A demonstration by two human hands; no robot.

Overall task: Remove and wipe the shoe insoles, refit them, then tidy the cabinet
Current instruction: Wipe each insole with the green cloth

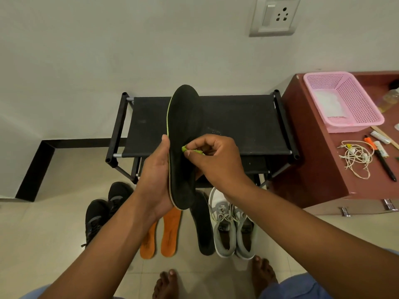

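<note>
Above shoes, black insole [185, 147] (green-edged) stands upright.

No text, label, brand or number is readable anywhere (the orange insoles [160, 234] carry only blurred marks).

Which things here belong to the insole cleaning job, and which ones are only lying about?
Part of the job:
- black insole, held by left hand
- green cloth, pinched by right hand
- orange insoles
- second black insole
- grey shoes
- black shoes
- shoe rack

Lying about:
- pink basket
- tangled cord
- pens
- wall socket
</note>
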